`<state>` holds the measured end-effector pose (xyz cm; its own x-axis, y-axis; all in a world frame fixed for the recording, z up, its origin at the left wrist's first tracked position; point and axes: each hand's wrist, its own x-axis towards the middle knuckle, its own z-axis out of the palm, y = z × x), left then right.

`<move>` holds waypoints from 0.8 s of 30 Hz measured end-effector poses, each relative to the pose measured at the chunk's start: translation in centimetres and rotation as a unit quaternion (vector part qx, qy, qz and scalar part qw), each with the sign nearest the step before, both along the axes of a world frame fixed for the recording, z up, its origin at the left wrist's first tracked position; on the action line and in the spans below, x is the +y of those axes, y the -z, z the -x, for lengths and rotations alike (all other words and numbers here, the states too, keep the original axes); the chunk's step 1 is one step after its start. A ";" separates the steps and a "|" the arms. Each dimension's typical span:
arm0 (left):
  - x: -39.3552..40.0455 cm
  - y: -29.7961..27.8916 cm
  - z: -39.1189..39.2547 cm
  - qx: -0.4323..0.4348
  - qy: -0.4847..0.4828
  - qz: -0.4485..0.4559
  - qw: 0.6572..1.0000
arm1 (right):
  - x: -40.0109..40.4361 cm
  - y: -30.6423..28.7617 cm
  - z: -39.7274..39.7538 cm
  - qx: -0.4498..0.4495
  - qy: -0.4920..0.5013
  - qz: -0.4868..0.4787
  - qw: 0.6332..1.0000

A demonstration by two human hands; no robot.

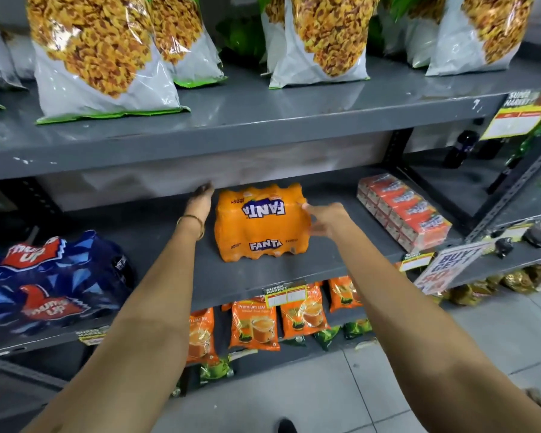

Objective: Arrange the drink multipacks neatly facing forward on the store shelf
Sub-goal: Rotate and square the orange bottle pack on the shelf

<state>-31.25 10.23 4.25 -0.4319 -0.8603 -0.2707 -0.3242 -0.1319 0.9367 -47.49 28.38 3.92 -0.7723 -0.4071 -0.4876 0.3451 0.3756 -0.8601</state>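
A person's left hand (200, 198) and right hand (325, 220), both spread wide, flank an orange Fanta multipack (260, 223) standing mid-depth on a grey metal shelf (263, 276). Slick shrink-wrap could slip, skewing the pack toward the juice cartons (403, 210). Thums Up multipack (44, 282) sits left; snack bags (100, 57) above, tiled floor (325, 389) below.

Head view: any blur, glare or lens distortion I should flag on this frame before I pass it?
Head view: the right hand is smeared by motion at the Fanta pack, while the left hand beside it is sharper; the snack bags and the grey shelf carry soft overhead glare; shelf edges bow from the wide-angle lens; the far-right signs are blurred and hard to read.
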 end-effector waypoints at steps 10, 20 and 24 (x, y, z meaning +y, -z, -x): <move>2.5 2.2 -1.1 -0.002 -0.004 0.145 0.989 | -3.9 -1.4 0.8 -0.021 -0.065 0.035 0.997; 5.3 3.2 -2.9 0.089 0.084 -0.031 0.992 | -11.7 -4.1 -0.9 0.020 -0.278 0.010 0.960; 2.1 2.2 -1.5 -0.065 -0.030 0.196 0.978 | -11.2 -4.1 -0.8 0.131 -0.302 -0.084 0.941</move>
<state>-29.75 12.33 2.06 -0.3613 -0.9318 0.0357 -0.4459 0.2063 0.8710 -46.64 17.21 8.02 -0.5284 -0.7437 -0.4095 -0.1902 0.5738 -0.7966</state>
